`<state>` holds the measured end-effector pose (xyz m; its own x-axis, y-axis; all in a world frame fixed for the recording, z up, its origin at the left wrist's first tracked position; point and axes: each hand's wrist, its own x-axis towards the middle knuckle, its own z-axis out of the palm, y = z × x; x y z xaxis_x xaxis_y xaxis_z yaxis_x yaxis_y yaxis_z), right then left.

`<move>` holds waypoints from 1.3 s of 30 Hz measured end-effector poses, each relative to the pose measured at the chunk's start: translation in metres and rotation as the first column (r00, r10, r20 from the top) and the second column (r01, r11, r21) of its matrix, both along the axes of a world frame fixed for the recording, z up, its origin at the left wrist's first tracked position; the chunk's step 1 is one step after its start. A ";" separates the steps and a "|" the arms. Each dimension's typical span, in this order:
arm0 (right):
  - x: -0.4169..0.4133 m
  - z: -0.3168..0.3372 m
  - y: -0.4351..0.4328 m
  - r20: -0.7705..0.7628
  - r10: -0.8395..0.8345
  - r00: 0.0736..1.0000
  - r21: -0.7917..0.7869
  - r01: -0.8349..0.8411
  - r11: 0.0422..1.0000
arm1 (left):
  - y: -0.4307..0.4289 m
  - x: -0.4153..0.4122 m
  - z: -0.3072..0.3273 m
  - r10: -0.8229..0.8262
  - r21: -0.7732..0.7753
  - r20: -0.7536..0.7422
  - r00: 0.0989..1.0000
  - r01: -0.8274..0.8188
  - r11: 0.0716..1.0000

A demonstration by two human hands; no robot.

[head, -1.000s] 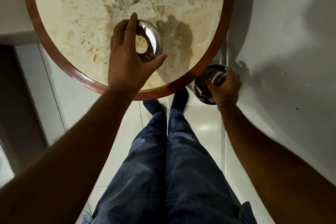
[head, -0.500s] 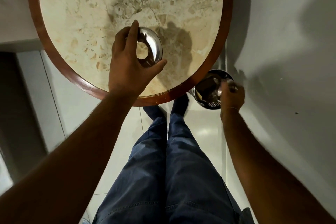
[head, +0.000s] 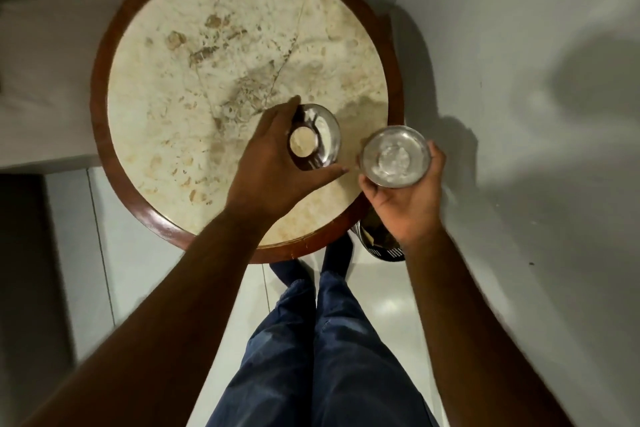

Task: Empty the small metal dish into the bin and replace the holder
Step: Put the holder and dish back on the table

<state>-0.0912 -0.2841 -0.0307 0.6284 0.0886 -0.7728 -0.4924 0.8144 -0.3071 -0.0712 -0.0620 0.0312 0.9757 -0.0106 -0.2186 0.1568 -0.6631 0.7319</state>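
Dish (head: 394, 156) upright in right hand (head: 405, 204), fingers curled round its rim, beside table (head: 104, 87) edge, above bin (head: 381, 246). Whitish residue inside, hard to tell. Left hand (head: 273, 163) cups holder (head: 317, 139) on marble, thumb and fingers round it. Judgement: keep dish level, lower it centred into the ring; left hand steadies holder.

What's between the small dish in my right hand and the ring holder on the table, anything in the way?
Only the left hand, gripping the ring holder with its thumb stretched toward the small dish. The holder's centre opening looks clear. The right hand holds the dish beside it.
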 end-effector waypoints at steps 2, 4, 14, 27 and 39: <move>0.016 0.003 0.022 0.017 0.043 0.999 -0.022 -0.042 0.999 | -0.007 0.007 0.000 -0.055 -0.011 -0.009 0.998 0.054 0.998; 0.029 0.006 0.039 0.036 0.118 0.992 -0.042 -0.117 0.992 | -0.012 0.012 -0.002 -0.118 -0.013 -0.012 0.993 0.117 0.993; 0.047 0.005 0.071 0.059 0.333 0.941 -0.002 -0.334 0.943 | -0.014 0.027 -0.015 -0.151 0.018 -0.009 0.989 0.151 0.988; 0.035 -0.018 0.057 -0.066 0.501 0.863 -0.443 -0.476 0.760 | 0.006 0.054 -0.075 -0.089 0.236 -0.083 0.993 0.106 0.966; 0.028 -0.032 0.065 0.022 0.614 0.789 -0.845 -0.314 0.434 | 0.028 0.053 -0.102 -0.004 0.424 -0.102 0.995 0.048 0.904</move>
<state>-0.0629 -0.2188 -0.0625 0.8760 -0.0859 -0.4746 -0.4823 -0.1517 -0.8628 -0.0183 -0.0335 -0.0705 0.9504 0.0794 -0.3008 0.1907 -0.9127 0.3614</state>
